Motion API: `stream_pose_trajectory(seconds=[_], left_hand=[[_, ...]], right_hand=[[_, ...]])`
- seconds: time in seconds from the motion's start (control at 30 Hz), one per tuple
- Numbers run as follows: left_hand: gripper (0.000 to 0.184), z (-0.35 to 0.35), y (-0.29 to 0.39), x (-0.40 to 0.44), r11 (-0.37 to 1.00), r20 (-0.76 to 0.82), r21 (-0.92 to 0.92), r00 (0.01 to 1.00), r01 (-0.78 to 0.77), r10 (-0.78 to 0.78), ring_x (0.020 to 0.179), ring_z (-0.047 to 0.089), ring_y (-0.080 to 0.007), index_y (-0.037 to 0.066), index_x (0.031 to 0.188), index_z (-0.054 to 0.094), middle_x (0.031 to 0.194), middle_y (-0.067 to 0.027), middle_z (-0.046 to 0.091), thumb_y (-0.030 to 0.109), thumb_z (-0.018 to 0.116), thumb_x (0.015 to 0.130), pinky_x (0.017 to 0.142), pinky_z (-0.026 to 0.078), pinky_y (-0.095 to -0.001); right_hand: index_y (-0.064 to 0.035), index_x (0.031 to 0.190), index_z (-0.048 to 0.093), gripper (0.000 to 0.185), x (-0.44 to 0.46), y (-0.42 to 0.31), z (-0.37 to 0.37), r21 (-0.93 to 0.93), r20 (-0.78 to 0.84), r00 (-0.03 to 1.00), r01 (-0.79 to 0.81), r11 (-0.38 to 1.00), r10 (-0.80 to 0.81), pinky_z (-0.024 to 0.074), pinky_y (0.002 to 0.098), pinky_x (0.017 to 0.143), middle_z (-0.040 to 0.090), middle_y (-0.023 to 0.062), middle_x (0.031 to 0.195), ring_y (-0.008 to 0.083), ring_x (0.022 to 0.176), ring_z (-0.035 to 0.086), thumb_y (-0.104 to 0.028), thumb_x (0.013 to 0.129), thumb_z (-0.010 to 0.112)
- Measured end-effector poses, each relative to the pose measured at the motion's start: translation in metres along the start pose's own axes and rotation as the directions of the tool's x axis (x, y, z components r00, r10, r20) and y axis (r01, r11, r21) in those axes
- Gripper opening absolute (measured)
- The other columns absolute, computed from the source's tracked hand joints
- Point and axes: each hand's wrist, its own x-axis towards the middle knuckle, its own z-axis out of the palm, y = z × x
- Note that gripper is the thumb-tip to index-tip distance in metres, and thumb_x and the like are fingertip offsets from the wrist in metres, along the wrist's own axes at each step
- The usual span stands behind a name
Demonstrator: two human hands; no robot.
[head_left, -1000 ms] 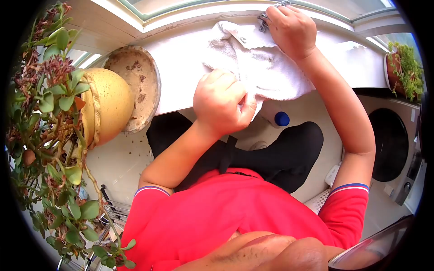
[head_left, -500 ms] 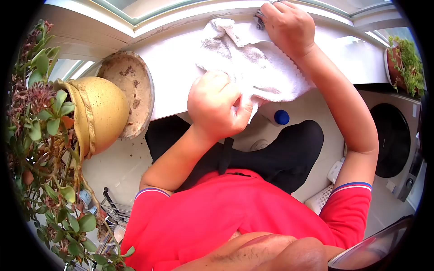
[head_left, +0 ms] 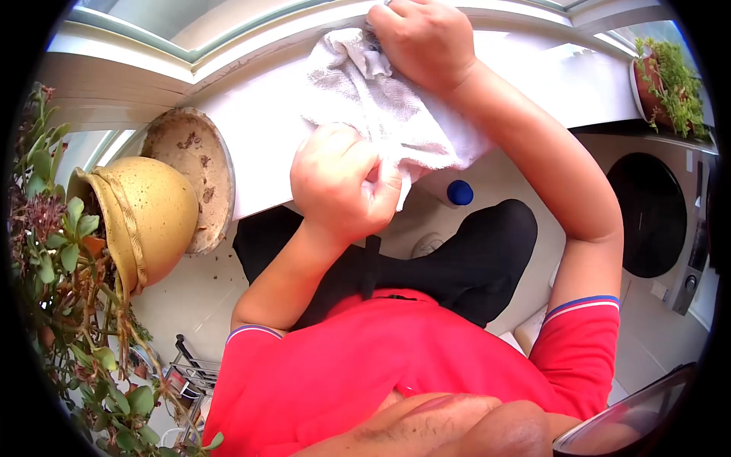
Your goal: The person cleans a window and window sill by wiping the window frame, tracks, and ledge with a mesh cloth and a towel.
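Note:
My left hand point(head_left: 335, 179) is closed in a fist around the near edge of a white towel point(head_left: 396, 122). The towel lies bunched on the white window sill point(head_left: 266, 129), with one corner hanging over the front edge. At the back of the sill, against the window frame, my right hand point(head_left: 426, 42) has its fingers curled. A crumpled grey cloth point(head_left: 371, 39) shows beneath its fingers, beside the towel's raised folds. My right hand hides most of that cloth.
On the left, a yellow pot point(head_left: 156, 217) with a leafy plant is tipped beside a dirty round saucer point(head_left: 209, 171). A potted green plant point(head_left: 674, 87) stands at right, above a washer-like appliance point(head_left: 647, 217). A blue-capped bottle point(head_left: 460, 193) is below the sill.
My right hand has slid left along the window frame with the grey cloth, closer to the towel's folds. My left hand keeps hold of the towel. The whole view has shifted slightly.

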Motion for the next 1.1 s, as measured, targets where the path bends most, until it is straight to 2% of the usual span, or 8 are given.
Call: stream_pose_trajectory(seconds=[0.1, 0.2, 0.27, 0.37, 0.57, 0.77, 0.87, 1.1], left_hand=[[0.023, 0.006, -0.005, -0.002, 0.998, -0.062, -0.024, 0.997, -0.053, 0.052, 0.067, 0.057, -0.0323, 0.004, 0.064, 0.051, 0.068, -0.0120, 0.055, 0.003, 0.073, 0.071, 0.061, 0.045, -0.0390], [0.023, 0.001, -0.006, -0.005, 0.997, -0.062, -0.073, 0.998, -0.007, 0.003, 0.067, 0.057, -0.0326, 0.004, 0.064, 0.051, 0.068, -0.0122, 0.055, 0.002, 0.072, 0.071, 0.061, 0.045, -0.0393], [0.022, -0.002, -0.005, -0.006, 0.997, -0.058, -0.070, 0.998, -0.010, 0.006, 0.068, 0.057, -0.0326, 0.004, 0.064, 0.052, 0.069, -0.0122, 0.055, 0.002, 0.072, 0.071, 0.061, 0.045, -0.0393], [0.019, -0.005, -0.002, -0.004, 0.999, -0.014, -0.045, 1.000, -0.006, 0.005, 0.068, 0.057, -0.0325, 0.004, 0.065, 0.052, 0.069, -0.0122, 0.055, 0.001, 0.071, 0.071, 0.061, 0.045, -0.0392], [0.019, 0.007, -0.009, -0.005, 0.998, -0.076, -0.045, 0.996, -0.048, 0.045, 0.063, 0.054, -0.0322, 0.006, 0.062, 0.052, 0.065, -0.0108, 0.052, 0.008, 0.071, 0.066, 0.058, 0.043, -0.0400], [0.019, -0.003, 0.000, -0.004, 0.999, -0.006, -0.049, 1.000, -0.004, 0.004, 0.067, 0.057, -0.0333, 0.004, 0.065, 0.052, 0.068, -0.0132, 0.054, 0.002, 0.070, 0.070, 0.061, 0.045, -0.0392], [0.019, 0.002, 0.000, 0.000, 0.998, -0.027, -0.047, 0.999, -0.030, 0.028, 0.067, 0.057, -0.0331, 0.004, 0.065, 0.052, 0.068, -0.0129, 0.054, 0.002, 0.070, 0.070, 0.060, 0.044, -0.0390], [0.019, -0.004, -0.007, -0.006, 0.998, -0.093, -0.067, 0.996, -0.018, 0.012, 0.064, 0.054, -0.0317, 0.005, 0.065, 0.051, 0.066, -0.0113, 0.053, 0.003, 0.069, 0.070, 0.058, 0.042, -0.0383]], right_hand=[[-0.0155, 0.073, 0.062, 0.009, 0.012, -0.015, -0.003, -0.012, 0.060, 0.998, -0.004, 1.000, 0.004, 0.0553, 0.0362, 0.056, 0.070, 0.0022, 0.072, 0.0229, 0.070, 0.072, -0.015, 0.082, 0.062], [-0.0125, 0.068, 0.056, 0.018, -0.003, 0.019, -0.034, -0.055, 0.042, 0.995, -0.086, 0.995, 0.088, 0.0529, 0.0425, 0.059, 0.058, 0.0070, 0.063, 0.0276, 0.064, 0.065, -0.014, 0.077, 0.072], [-0.0122, 0.069, 0.056, 0.018, -0.021, 0.040, -0.051, -0.103, 0.060, 0.978, -0.194, 0.976, 0.200, 0.0534, 0.0426, 0.060, 0.060, 0.0080, 0.064, 0.0289, 0.065, 0.066, -0.016, 0.077, 0.072], [-0.0144, 0.070, 0.060, 0.011, -0.031, 0.040, -0.028, -0.180, 0.016, 0.987, -0.154, 0.972, 0.159, 0.0546, 0.0378, 0.054, 0.067, 0.0042, 0.067, 0.0246, 0.065, 0.070, -0.013, 0.080, 0.064], [-0.0113, 0.070, 0.058, 0.017, 0.004, 0.000, -0.023, 0.047, 0.011, 0.984, -0.175, 0.983, 0.175, 0.0537, 0.0435, 0.061, 0.062, 0.0089, 0.065, 0.0305, 0.065, 0.066, -0.015, 0.077, 0.073], [-0.0098, 0.072, 0.062, 0.017, -0.017, 0.033, -0.042, -0.002, 0.021, 0.966, -0.256, 0.967, 0.256, 0.0524, 0.0445, 0.062, 0.063, 0.0109, 0.064, 0.0320, 0.064, 0.066, -0.011, 0.070, 0.078], [-0.0116, 0.070, 0.060, 0.016, 0.009, -0.006, -0.014, 0.056, 0.051, 0.986, -0.163, 0.985, 0.160, 0.0524, 0.0449, 0.060, 0.062, 0.0111, 0.064, 0.0322, 0.063, 0.066, -0.015, 0.074, 0.075], [-0.0102, 0.070, 0.062, 0.017, -0.016, 0.034, -0.039, -0.032, 0.072, 0.948, -0.310, 0.950, 0.311, 0.0530, 0.0441, 0.061, 0.065, 0.0110, 0.067, 0.0324, 0.065, 0.067, -0.017, 0.079, 0.075]])
